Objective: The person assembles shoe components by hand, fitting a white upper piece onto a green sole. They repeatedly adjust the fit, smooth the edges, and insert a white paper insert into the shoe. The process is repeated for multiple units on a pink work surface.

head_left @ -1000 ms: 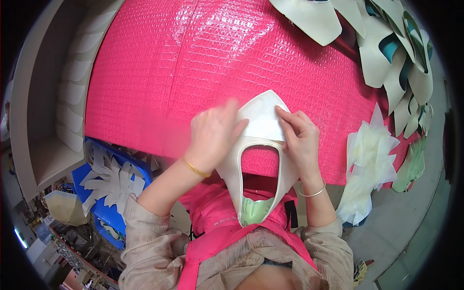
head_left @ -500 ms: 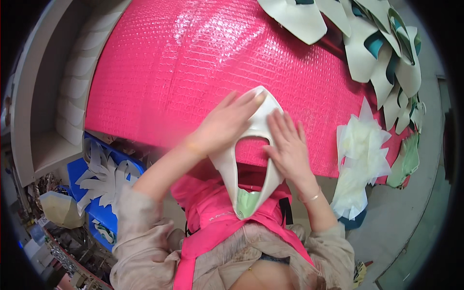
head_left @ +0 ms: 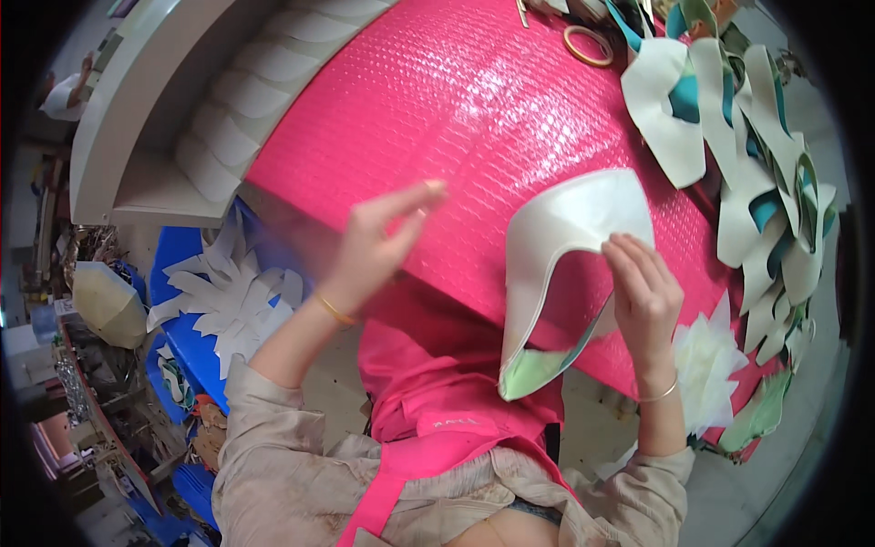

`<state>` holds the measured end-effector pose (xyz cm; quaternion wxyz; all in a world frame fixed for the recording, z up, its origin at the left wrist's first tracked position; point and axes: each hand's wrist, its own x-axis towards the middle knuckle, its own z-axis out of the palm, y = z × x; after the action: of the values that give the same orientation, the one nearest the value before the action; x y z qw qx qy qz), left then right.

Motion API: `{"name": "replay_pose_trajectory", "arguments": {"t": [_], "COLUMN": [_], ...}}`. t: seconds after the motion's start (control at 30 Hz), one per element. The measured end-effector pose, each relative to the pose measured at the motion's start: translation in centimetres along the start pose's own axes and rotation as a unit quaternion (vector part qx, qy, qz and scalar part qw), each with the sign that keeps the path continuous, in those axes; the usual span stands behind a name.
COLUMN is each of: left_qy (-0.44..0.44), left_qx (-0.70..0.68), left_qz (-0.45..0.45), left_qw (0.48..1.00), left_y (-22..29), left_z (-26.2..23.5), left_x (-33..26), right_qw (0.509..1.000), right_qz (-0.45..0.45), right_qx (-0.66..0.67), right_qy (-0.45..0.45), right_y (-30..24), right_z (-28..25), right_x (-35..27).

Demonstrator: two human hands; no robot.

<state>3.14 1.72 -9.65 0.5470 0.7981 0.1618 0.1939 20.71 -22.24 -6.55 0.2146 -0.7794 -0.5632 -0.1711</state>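
A white shoe upper [head_left: 538, 239] with a pale green lined heel hangs over the near edge of the pink-covered table. My right hand [head_left: 645, 292] grips it by the inner rim of its opening, fingers and thumb closed on the edge. The upper is bent, its toe part resting on or just above the pink cover. My left hand [head_left: 378, 239] is off to the left above the table edge, apart from the upper. Its thumb and forefinger stand apart, and I see nothing between them; the hand is slightly blurred.
Several white and teal shoe uppers [head_left: 665, 118] lie piled at the right. Below them is a stack of whitish pointed sheets [head_left: 706, 374]. A tape roll [head_left: 588, 46] sits at the far side. On the left stand a grey shelf [head_left: 164, 196] and a blue bin [head_left: 178, 260] with white cut pieces.
Both hands were flat on the upper; now the left has lifted off to the left and the right grips the rim. The upper has shifted right and bent. The view has turned.
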Motion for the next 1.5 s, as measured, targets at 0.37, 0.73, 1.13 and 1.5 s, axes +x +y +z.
{"name": "replay_pose_trajectory", "arguments": {"t": [0.37,0.73,1.13,1.5], "left_qy": [0.296,0.312,-0.082,-0.061], "left_qx": [0.52,0.379,0.09,0.579], "left_qz": [0.148,0.083,0.074,0.361], "left_qw": [0.787,0.867,0.99,0.728], "left_y": [-12.1,-6.9,19.8,12.3], "left_z": [-9.9,-11.8,-7.2,9.1], "left_x": [28.3,32.3,24.5,8.9], "right_qw": [0.995,0.953,0.787,0.581], "right_qz": [0.038,0.111,0.052,0.303], "right_qx": [0.09,0.257,0.609,0.72], "right_qy": [-0.026,-0.115,-0.079,0.226], "right_y": [6.2,6.7,5.3,4.1], "right_z": [7.2,4.4,4.9,-9.4], "right_x": [10.0,11.7,22.7,-2.2]}}
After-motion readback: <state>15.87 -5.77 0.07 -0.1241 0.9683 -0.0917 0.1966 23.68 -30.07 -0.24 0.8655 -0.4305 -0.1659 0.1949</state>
